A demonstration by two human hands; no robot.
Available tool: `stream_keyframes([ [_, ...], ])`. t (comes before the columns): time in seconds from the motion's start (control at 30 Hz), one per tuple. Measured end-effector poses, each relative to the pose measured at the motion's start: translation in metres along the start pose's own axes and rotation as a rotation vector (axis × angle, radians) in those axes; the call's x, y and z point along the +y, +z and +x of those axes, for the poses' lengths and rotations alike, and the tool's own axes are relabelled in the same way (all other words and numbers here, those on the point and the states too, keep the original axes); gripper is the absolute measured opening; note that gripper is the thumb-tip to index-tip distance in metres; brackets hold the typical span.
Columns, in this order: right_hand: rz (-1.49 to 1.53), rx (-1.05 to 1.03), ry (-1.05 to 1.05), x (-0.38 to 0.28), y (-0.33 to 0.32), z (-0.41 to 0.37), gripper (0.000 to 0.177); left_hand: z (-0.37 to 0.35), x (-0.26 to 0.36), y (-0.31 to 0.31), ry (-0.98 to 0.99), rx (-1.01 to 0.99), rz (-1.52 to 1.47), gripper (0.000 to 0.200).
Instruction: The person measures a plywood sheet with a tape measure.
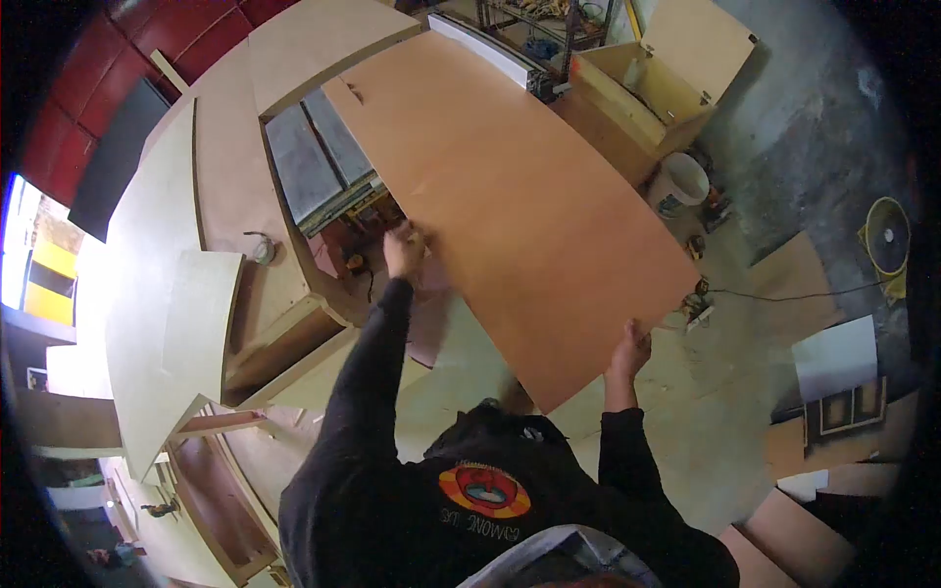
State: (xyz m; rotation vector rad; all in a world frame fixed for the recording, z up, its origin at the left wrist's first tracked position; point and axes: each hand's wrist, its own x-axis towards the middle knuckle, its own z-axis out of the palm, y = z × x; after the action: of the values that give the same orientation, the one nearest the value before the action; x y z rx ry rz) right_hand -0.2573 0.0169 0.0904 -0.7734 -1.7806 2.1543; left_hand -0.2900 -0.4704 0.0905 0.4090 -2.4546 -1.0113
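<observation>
A large reddish-brown plywood sheet lies across a table saw, its metal top showing to the left. At the sheet's left edge is my left hand, fingers closed at the edge; the fingertips are partly hidden. My right hand grips the near edge by the right corner, thumb on top and fingers out of sight beneath. A long white fence runs along the far right side of the sheet.
Left of the saw, a wooden worktop carries a tape measure and pale panels. An open wooden box and a white bucket stand at right. A cable runs across the floor to a fan.
</observation>
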Motion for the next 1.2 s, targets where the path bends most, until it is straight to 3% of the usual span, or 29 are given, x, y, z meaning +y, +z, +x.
stream_keyframes([
  [0.13,0.055,0.005,0.001,0.002,0.004,-0.004,0.032,-0.024,0.049,0.001,-0.118,0.139,0.052,0.032],
  [0.2,0.105,0.027,0.035,0.001,0.009,-0.003,0.032,-0.011,0.039,-0.001,-0.082,-0.004,0.169,0.03],
  [0.23,0.029,0.028,-0.012,0.004,0.015,0.0,0.032,-0.01,0.035,0.002,-0.194,0.042,0.132,0.029],
  [0.33,-0.062,0.022,-0.087,0.019,0.031,0.008,0.032,0.009,0.014,-0.001,-0.222,-0.055,0.227,0.032],
  [0.47,-0.171,-0.033,-0.113,0.002,0.071,-0.001,0.036,0.05,-0.111,0.042,-0.109,0.053,0.183,0.038],
  [0.57,-0.231,-0.07,-0.271,0.054,0.087,0.034,0.033,0.078,-0.147,0.043,-0.09,0.065,0.138,0.042],
  [0.6,-0.251,-0.082,-0.324,0.048,0.099,0.03,0.033,0.085,-0.135,0.037,-0.103,0.051,0.265,0.042],
  [0.67,-0.177,0.034,-0.15,0.035,0.126,0.019,0.032,0.096,-0.104,0.022,-0.13,0.017,0.522,0.041],
  [0.73,-0.088,0.026,-0.159,0.029,0.151,0.014,0.031,0.108,-0.065,0.001,-0.153,-0.02,0.777,0.041],
  [0.83,-0.069,-0.004,-0.219,0.057,0.168,0.033,0.03,0.13,-0.008,-0.036,-0.287,-0.182,0.656,0.039],
  [0.9,-0.144,-0.032,-0.27,0.053,0.183,0.034,0.03,0.144,-0.022,-0.031,-0.296,-0.202,0.69,0.038],
  [0.97,-0.03,-0.025,-0.16,0.04,0.204,0.023,0.031,0.161,-0.033,-0.035,-0.302,-0.221,0.731,0.037],
  [1.03,0.093,0.004,-0.067,0.004,0.234,-0.003,0.03,0.177,-0.023,-0.052,-0.324,-0.413,0.761,0.039],
  [1.2,0.257,-0.097,0.007,-0.015,0.288,-0.018,0.027,0.217,-0.047,-0.062,-0.368,-0.302,0.686,0.047],
])
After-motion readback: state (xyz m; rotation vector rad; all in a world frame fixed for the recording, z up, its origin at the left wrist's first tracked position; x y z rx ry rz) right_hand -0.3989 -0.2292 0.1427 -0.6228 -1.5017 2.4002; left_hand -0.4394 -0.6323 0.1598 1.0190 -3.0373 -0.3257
